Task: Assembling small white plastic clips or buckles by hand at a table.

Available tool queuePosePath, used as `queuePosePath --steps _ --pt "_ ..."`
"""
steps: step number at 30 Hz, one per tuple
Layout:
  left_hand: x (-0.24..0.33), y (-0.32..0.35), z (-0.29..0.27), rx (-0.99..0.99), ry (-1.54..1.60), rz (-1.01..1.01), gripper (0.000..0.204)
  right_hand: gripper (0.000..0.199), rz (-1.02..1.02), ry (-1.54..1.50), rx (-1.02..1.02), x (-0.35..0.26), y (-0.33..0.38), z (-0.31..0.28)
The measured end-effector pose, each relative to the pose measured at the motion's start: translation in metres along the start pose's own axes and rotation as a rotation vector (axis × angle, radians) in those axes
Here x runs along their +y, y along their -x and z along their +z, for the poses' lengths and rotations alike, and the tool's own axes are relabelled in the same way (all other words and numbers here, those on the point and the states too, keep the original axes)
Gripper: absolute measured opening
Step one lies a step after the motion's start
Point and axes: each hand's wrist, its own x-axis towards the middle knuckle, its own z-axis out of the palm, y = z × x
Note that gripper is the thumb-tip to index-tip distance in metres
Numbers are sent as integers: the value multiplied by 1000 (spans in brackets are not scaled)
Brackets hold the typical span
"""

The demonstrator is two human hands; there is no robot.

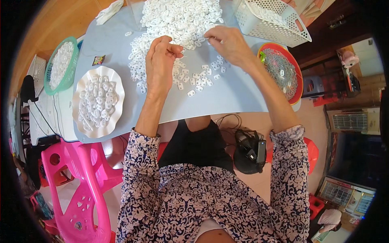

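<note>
A large heap of small white plastic pieces with holes [178, 16] covers the far middle of the grey-blue table [227, 95]. At the heap's near left edge is my left hand [159, 69], its fingers bent together and the thumb pressed in. What the fingertips hold, if anything, is too small to make out. My right hand [231, 46] is pinched at the heap's right edge, thumb and forefinger together; whatever sits between them cannot be made out. Several loose white pieces [198, 79] lie scattered between and below the hands.
A scalloped white dish [76, 107] of finished-looking white pieces stands at the left, beside a green basket [49, 87]. At the right are a red bowl [299, 83] with tangled grey strands and a white perforated basket [279, 34]. A pink plastic chair [95, 194] stands lower left.
</note>
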Motion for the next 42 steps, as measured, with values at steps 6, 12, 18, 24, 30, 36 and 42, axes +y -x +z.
queuePosePath --steps 6,12,18,24,30,36,42 --pt "0 0 1 7 16 -25 25 16 -66 186 -73 -5 0 34" --pt "-3 2 -2 -66 -136 48 20 14 -45 36 80 -10 8 37" --pt "-1 4 2 -88 -237 92 19 11 -19 -40 110 -10 15 32" --pt "-1 3 -1 -52 -217 84 19 13 -120 40 -100 -8 14 30" --pt "0 4 0 -50 -221 76 20 13 -50 74 -118 -18 -1 32" --pt "4 6 2 -52 -236 59 22 11 -12 110 -173 -18 -7 35" --pt "4 8 4 -68 -316 86 22 11 166 -89 -211 -19 -6 33"
